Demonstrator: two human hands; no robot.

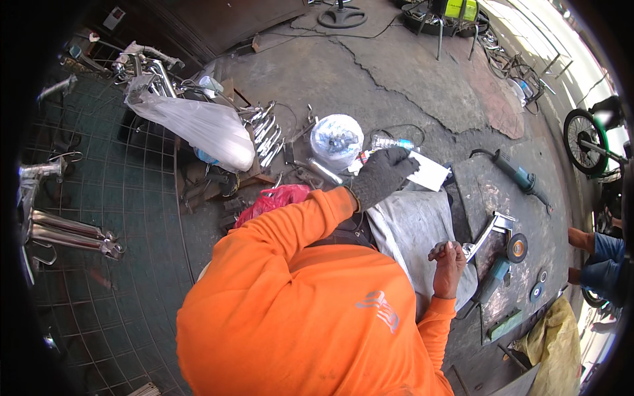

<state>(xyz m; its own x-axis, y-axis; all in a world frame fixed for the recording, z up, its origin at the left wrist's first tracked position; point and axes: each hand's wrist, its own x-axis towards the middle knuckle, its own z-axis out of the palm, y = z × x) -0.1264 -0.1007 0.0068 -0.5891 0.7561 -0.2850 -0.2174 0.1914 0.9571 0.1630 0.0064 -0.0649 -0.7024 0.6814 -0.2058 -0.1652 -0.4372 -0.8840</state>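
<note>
Glove, dark knit, left hand [383, 175] grasping white sheet [428, 173] | right hand [449, 264] bare, pinching shiny bent metal part [485, 236]

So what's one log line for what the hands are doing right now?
left hand: gloved, on white sheet | right hand: bare, pinching small metal piece | nearby: chrome bracket, angle grinder

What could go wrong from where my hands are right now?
1. Your right hand is bare and pinches a small metal piece close to the angle grinder and its disc; brushing an edge could cut you.
2. Your gloved left hand rests on the white sheet; the thick glove may fumble or crumple it.
</note>
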